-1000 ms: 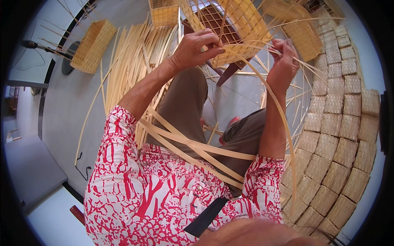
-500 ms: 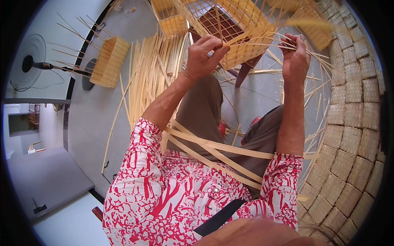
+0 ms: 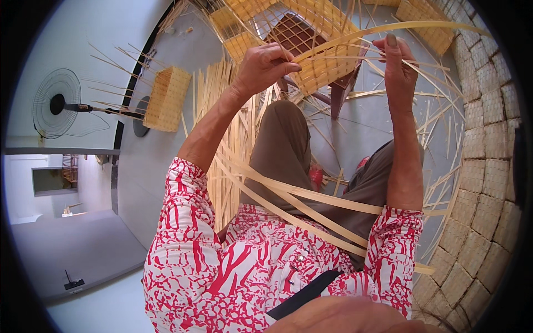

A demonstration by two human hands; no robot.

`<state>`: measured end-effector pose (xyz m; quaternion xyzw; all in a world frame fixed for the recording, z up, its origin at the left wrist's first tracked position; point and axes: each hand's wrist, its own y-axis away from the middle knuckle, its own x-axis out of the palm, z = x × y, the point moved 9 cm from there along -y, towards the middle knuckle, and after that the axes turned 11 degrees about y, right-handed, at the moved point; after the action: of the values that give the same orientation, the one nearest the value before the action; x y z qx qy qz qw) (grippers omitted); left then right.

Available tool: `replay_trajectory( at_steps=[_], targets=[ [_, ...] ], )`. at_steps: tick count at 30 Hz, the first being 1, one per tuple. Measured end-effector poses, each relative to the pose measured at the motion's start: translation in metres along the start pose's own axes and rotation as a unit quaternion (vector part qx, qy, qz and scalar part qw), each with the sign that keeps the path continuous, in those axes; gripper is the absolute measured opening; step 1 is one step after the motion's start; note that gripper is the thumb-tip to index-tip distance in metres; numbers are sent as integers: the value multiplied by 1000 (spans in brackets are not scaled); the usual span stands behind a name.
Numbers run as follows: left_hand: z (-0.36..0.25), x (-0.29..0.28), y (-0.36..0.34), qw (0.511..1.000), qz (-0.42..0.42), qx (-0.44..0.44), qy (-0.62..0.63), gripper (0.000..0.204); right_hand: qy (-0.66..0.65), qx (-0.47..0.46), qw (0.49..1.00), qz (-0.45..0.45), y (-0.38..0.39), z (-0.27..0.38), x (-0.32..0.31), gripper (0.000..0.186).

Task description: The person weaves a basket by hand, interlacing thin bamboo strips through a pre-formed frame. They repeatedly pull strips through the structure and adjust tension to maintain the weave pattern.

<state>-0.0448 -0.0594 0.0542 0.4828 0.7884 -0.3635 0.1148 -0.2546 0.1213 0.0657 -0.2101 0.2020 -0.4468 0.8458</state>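
Note:
A half-woven basket (image 3: 313, 83) of pale bamboo strips rests on a dark brown wooden stool (image 3: 337, 99) in front of my knees. My left hand (image 3: 267, 67) is at its left near corner, thumb and forefinger pinched on a wide bamboo strip (image 3: 400, 26). That strip arches up to the right and runs out over the stacked pieces. On the other side my right hand (image 3: 398, 69) has its fingers curled round several thin strips that reach out from the basket, its thumb raised. Several long flat strips (image 3: 311, 194) lie across my lap.
A heap of loose strips (image 3: 225, 194) covers the floor beside my left leg. Beyond it stand another unfinished basket (image 3: 166, 100) with strips sticking out and a standing fan (image 3: 57, 104). Stacked woven pieces (image 3: 477, 172) line the right side. More baskets (image 3: 430, 28) sit farther off.
The wide strip, blurred before, now arches clearly farther to the right. My left hand has shifted slightly left, still pinching. My right thumb now points up. The whole view has turned a little.

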Motion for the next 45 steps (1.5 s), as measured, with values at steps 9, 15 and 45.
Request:
replay_trajectory(
  at_steps=[9,15,45],
  targets=[
    [7,-23,5,991,117,-66,-24,19,295,-317,901,-3,-1,59,7,64],
    [12,-44,16,978,194,-69,36,12,492,-367,783,100,-9,26,35,19],
    [66,-26,29,852,-440,-34,283,35,184,-45,923,335,19,8,52,22]
  ],
)
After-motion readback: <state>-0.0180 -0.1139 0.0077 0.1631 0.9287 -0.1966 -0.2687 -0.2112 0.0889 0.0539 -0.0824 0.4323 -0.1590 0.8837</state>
